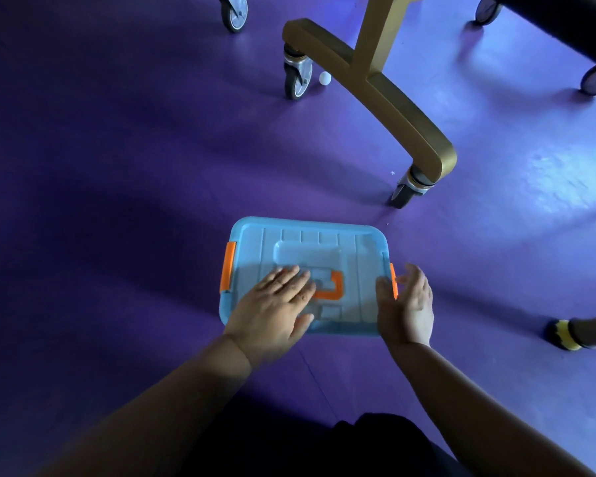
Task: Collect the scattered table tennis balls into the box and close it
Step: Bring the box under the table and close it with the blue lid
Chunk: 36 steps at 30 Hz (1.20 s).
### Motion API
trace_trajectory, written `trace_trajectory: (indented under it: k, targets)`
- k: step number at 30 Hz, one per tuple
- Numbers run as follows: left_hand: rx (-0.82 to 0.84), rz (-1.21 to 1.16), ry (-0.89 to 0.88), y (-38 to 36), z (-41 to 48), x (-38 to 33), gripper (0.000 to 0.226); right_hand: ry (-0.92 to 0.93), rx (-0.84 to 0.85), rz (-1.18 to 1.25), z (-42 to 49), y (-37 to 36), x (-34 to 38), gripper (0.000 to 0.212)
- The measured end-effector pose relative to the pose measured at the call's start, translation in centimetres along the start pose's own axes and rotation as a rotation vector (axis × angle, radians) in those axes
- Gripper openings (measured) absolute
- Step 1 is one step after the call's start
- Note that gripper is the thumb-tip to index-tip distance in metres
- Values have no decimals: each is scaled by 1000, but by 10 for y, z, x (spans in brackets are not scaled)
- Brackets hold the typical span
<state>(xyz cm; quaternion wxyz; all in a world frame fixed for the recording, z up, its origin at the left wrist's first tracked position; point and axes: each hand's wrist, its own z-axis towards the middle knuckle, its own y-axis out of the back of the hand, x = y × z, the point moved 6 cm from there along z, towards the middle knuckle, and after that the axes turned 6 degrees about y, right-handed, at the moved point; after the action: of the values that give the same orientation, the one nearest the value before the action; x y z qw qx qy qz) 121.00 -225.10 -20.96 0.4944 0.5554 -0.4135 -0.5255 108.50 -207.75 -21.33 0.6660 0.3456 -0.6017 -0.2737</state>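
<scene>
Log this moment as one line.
lid on box | left hand flat on lid | right hand beside right latch | ball loose by caster

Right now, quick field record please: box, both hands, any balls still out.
box: blue, lid on, sits on purple floor
left hand: flat on the lid, fingers straight
right hand: open, at the right orange latch, contact unclear
ball: one white, on the floor beside a wheel of the gold stand
task: not finished, that ball is out
</scene>
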Motion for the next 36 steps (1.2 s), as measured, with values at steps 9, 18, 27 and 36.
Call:
trace_trajectory:
  k: [9, 18, 27, 36]
  targets:
    - [-109, -87, 68, 14, 6, 9, 44, -307, 135, 131, -4, -3, -18, 54]
    - [-50, -156, 473, 6, -2, 70, 65, 58, -37, -105, -4, 8, -3, 30]
    - [-233, -522, 768, 16, -8, 83, 61, 108, -27, -142, 1, 13, 7, 18]
    - [31, -671, 972, 35, 5, 84, 26, 0, 149, -19, -13, 27, -13, 44]
